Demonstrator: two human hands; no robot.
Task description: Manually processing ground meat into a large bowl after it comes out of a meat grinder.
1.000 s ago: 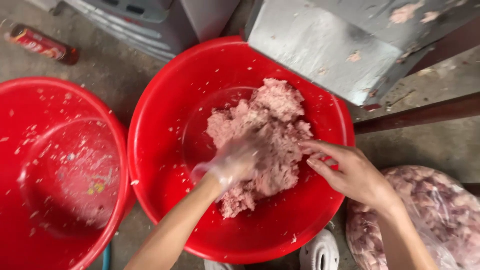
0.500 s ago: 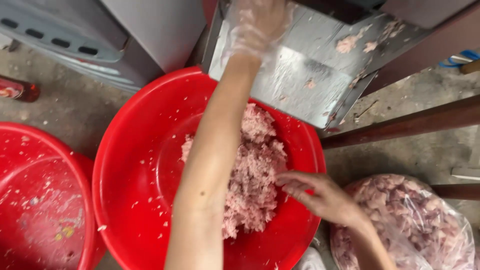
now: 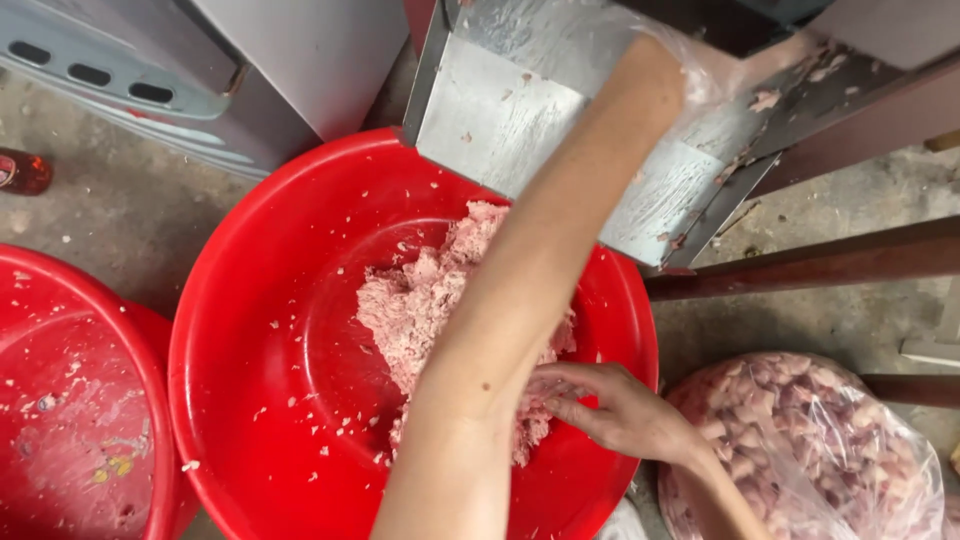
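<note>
A big red basin [image 3: 250, 330] on the floor holds a heap of pale pink minced meat [image 3: 420, 300]. Above its far rim slopes a metal chute [image 3: 500, 110] speckled with meat scraps. My left arm stretches up across the basin. My left hand [image 3: 745, 60], in a thin clear plastic glove, is at the chute's upper end, and its fingers are blurred and partly hidden. My right hand [image 3: 620, 410] is bare, with fingers spread, and touches the near edge of the minced meat.
A second red basin [image 3: 70, 400], smeared with scraps, stands at the left. A clear bag of raw meat pieces [image 3: 810, 450] lies at the lower right. Brown beams [image 3: 820, 265] cross the right side. A grey machine housing [image 3: 200, 70] and a small bottle [image 3: 22, 170] are at the upper left.
My left hand left the minced meat, rose to the chute and then reached further right along its top. My right hand stayed at the meat's near edge.
</note>
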